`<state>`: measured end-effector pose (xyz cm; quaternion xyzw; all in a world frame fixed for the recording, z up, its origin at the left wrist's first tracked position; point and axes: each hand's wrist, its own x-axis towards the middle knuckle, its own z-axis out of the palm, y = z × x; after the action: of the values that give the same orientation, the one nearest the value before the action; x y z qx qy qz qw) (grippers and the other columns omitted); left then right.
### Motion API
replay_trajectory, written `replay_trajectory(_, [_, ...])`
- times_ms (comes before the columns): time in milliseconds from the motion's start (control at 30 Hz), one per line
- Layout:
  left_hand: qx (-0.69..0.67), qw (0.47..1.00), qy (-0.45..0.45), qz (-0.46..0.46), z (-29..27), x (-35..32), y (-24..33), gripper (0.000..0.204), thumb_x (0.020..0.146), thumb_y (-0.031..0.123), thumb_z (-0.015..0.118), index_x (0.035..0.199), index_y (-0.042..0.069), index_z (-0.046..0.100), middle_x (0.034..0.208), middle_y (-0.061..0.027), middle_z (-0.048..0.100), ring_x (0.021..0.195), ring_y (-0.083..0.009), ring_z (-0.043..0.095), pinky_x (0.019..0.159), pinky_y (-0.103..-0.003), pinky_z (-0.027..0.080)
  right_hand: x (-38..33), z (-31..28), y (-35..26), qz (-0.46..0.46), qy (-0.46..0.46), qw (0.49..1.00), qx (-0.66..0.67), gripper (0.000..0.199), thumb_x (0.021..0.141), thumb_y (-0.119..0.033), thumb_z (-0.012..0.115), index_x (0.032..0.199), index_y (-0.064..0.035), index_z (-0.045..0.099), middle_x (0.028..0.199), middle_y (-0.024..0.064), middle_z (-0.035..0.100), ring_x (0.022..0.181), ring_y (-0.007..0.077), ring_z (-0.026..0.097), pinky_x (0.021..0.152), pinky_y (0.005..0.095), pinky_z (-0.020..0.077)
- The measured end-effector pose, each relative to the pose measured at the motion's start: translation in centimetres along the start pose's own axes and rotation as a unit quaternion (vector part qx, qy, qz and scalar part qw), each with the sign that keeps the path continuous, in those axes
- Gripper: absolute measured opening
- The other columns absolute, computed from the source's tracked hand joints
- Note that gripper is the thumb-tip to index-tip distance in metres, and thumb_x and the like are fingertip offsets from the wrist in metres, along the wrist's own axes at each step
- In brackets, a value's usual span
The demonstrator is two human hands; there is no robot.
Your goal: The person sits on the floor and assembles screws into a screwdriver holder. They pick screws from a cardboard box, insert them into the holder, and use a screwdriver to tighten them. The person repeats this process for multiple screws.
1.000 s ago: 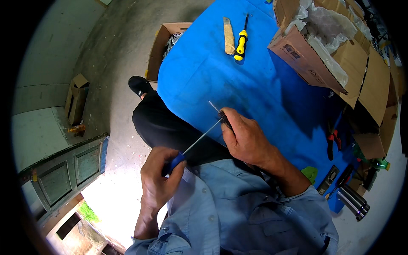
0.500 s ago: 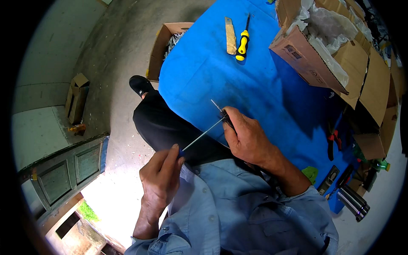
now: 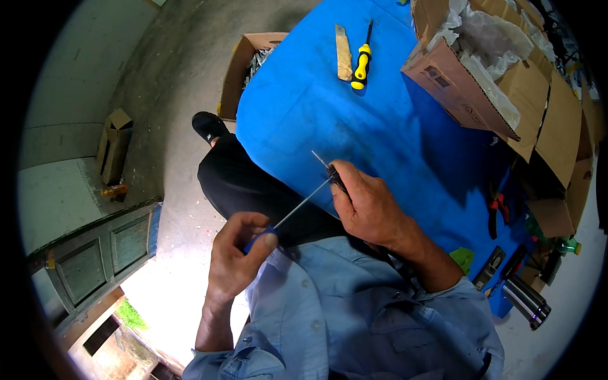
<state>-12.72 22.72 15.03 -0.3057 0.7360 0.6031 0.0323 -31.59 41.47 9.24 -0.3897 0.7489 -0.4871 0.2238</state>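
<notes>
My left hand (image 3: 239, 256) is closed round the blue handle of a screwdriver (image 3: 259, 239). The screwdriver's thin metal shaft runs up and to the right, its tip meeting a small black part (image 3: 336, 177) with a thin metal rod sticking out. My right hand (image 3: 367, 206) grips that part between thumb and fingers, which hide most of it. Both hands are over my lap, beside the near left edge of the blue-covered table (image 3: 297, 120). Farther back on the cloth lie a yellow and black screwdriver (image 3: 361, 66) and a flat blade with a tan wrapped handle (image 3: 343, 56).
An open cardboard box (image 3: 459, 95) with plastic lining stands at the right. Near it are red-handled pliers (image 3: 497, 212), a green cloth (image 3: 462, 258) and a shiny metal cylinder (image 3: 527, 303). Beyond the table's left edge, another box (image 3: 231, 79) holds metal pieces.
My left fingers have shifted on the screwdriver handle, the index finger now curled back and more of the blue showing. The right hand and black part have barely moved.
</notes>
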Motion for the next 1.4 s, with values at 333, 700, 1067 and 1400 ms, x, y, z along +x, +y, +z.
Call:
replay_trajectory(333, [0.143,0.973,0.065,0.167,0.4,-0.5,-0.5,0.031,0.081,0.000,0.079,0.109,-0.001,0.066,0.097,-0.0133,0.068,0.074,-0.0182,0.067,0.065,-0.028,0.053,-0.1,0.0,0.2,0.013,0.003,1.000,0.003,0.028,0.098,-0.006,0.056,0.123,0.0060,0.051,0.093,0.0277,0.065,0.080,0.0487,0.064,0.068,0.0537,0.0524])
replay_trajectory(700, [0.346,0.887,0.123,0.281,1.0,-1.0,0.7,0.031,0.084,0.001,0.082,0.112,0.002,0.069,0.099,-0.0167,0.068,0.080,-0.0281,0.073,0.065,-0.035,0.060,0.0,0.0,0.2,0.007,0.014,1.000,0.008,0.028,0.097,-0.005,0.056,0.122,0.0065,0.051,0.091,0.0272,0.064,0.078,0.0471,0.065,0.066,0.0522,0.0515])
replay_trajectory(1067, [0.166,0.980,0.023,0.112,-0.1,-0.4,0.7,0.017,0.103,0.007,0.061,0.112,-0.004,0.070,0.079,-0.0125,0.071,0.061,-0.0169,0.066,0.053,-0.027,0.051,0.1,-0.2,0.0,0.013,0.002,1.000,0.001,0.025,0.098,-0.004,0.056,0.120,0.0063,0.049,0.089,0.0266,0.063,0.077,0.0470,0.064,0.064,0.0525,0.0510])
replay_trajectory(1400, [-0.030,0.999,-0.016,-0.038,-0.3,0.3,0.8,0.024,0.101,0.023,0.066,0.109,0.000,0.066,0.078,-0.0071,0.068,0.059,-0.0094,0.060,0.054,-0.022,0.046,0.0,0.0,0.2,-0.007,0.009,1.000,0.001,0.028,0.097,-0.004,0.056,0.123,0.0069,0.051,0.092,0.0268,0.064,0.078,0.0472,0.065,0.065,0.0528,0.0520])
